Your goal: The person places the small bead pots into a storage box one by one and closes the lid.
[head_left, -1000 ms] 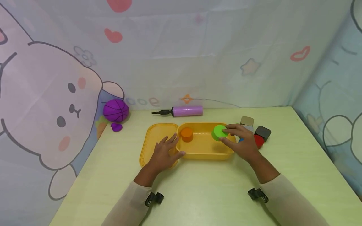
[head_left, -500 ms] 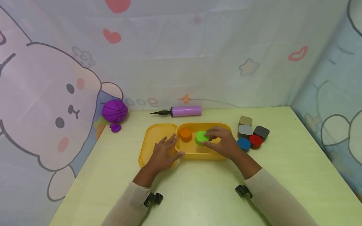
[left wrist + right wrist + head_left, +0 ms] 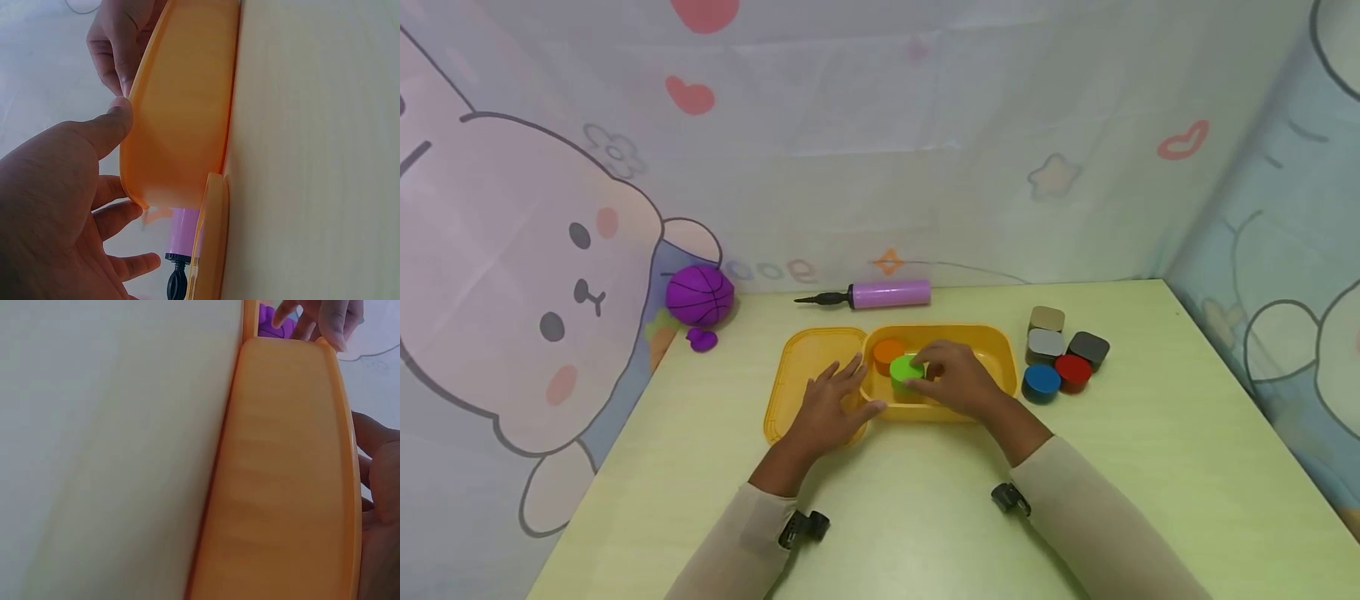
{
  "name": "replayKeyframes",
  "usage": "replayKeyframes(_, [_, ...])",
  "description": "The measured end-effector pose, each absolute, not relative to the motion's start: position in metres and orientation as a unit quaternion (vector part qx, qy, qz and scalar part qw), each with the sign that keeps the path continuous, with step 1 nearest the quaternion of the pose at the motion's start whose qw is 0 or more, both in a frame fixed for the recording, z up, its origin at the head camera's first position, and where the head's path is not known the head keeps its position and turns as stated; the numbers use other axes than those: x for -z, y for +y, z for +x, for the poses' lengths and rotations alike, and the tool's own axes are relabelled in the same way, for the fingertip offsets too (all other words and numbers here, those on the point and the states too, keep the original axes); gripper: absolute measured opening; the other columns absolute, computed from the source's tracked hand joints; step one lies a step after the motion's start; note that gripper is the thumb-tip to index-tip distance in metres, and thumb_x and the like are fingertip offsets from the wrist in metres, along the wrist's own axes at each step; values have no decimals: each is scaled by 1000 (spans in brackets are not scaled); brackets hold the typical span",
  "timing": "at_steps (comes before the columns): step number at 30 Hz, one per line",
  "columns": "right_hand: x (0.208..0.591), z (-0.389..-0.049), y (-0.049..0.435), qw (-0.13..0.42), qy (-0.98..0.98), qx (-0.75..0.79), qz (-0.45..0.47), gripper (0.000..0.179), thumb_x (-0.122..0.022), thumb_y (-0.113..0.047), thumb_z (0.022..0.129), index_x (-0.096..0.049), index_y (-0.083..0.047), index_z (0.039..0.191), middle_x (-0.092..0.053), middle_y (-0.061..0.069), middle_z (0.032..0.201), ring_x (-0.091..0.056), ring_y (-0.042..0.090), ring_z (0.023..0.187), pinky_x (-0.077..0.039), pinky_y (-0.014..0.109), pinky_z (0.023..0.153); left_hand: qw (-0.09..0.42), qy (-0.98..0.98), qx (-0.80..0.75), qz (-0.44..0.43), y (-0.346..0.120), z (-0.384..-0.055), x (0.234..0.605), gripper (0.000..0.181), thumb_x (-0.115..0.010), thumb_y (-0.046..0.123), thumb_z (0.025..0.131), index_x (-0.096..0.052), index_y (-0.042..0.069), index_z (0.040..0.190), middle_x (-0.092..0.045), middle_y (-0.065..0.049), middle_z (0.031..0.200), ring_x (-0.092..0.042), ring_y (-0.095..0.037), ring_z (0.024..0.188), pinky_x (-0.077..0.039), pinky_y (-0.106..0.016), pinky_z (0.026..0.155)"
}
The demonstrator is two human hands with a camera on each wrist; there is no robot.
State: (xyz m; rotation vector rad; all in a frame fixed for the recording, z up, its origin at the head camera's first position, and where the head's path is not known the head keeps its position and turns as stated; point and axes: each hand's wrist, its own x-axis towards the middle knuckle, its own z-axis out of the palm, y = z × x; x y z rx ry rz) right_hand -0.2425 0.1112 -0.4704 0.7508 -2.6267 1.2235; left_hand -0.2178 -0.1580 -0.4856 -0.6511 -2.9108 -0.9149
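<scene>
A pale printed backdrop (image 3: 880, 192) bearing faint, mirrored-looking letters stands behind the pale yellow worktop (image 3: 925, 517). An open yellow oblong plastic box (image 3: 925, 413) lies with its long axis left to right, a yellow plastic lid (image 3: 796, 375) beside its left end. The left hand (image 3: 830, 410), fingers spread, touches the box's rim. The right hand (image 3: 957, 380) pinches a bright green cylinder (image 3: 905, 372) inside the box, flat face up, just beside an orange cylinder (image 3: 887, 352).

Four cylinders (image 3: 904, 372), three squarish blocks (image 3: 1045, 342), one tub (image 3: 997, 364), one lid (image 3: 790, 379), one pump (image 3: 891, 294), one ball (image 3: 700, 295), one duck (image 3: 702, 339)
</scene>
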Motion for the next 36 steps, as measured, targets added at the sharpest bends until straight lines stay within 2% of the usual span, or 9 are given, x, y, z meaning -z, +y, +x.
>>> replayKeyframes(4, [471, -248, 106, 44, -889, -396, 225, 28, -90, -21, 92, -83, -5, 114, -78, 10, 109, -67, 14, 82, -60, 27, 74, 11, -931, 298, -211, -159, -219, 487, 78, -72, 52, 103, -47, 11, 165, -36, -5, 177, -30, -51, 165, -16, -89, 123])
replayKeyframes(12, [472, -250, 105, -32, -898, -393, 195, 32, -91, -22, 91, -83, -6, 117, -77, 9, 112, -72, 16, 86, -65, 34, 81, 2, -931, 300, -209, -157, -219, 485, 78, -72, 51, 104, -47, 11, 166, -35, -4, 178, -28, -50, 166, -14, -88, 124])
replayKeyframes(20, [474, -250, 105, -69, -885, -411, 208, 35, -88, -12, 93, -79, -2, 126, -78, 14, 126, -81, 22, 94, -67, 37, 84, -4, -932, 300, -206, -157, -219, 485, 79, -72, 52, 104, -46, 11, 166, -34, -3, 178, -27, -49, 166, -13, -88, 125])
replayKeyframes(25, [476, -252, 106, -88, -868, -429, 236, 34, -81, -2, 97, -76, 0, 130, -77, 17, 132, -83, 27, 108, -68, 38, 92, 2, -931, 301, -207, -158, -219, 486, 79, -73, 51, 103, -46, 14, 166, -34, -4, 178, -28, -50, 166, -15, -88, 124])
replayKeyframes(31, [474, -250, 107, -84, -860, -439, 246, 34, -73, 3, 101, -71, 7, 135, -74, 24, 137, -80, 35, 117, -68, 40, 95, 5, -930, 301, -212, -158, -220, 487, 78, -73, 49, 103, -44, 14, 167, -34, -6, 178, -29, -51, 165, -17, -89, 123])
replayKeyframes(36, [472, -249, 108, -20, -867, -439, 234, 29, -75, -2, 101, -75, 6, 129, -76, 23, 133, -81, 35, 112, -67, 45, 96, 8, -929, 306, -210, -157, -218, 485, 77, -75, 47, 103, -46, 13, 166, -36, -7, 177, -31, -53, 164, -17, -90, 121])
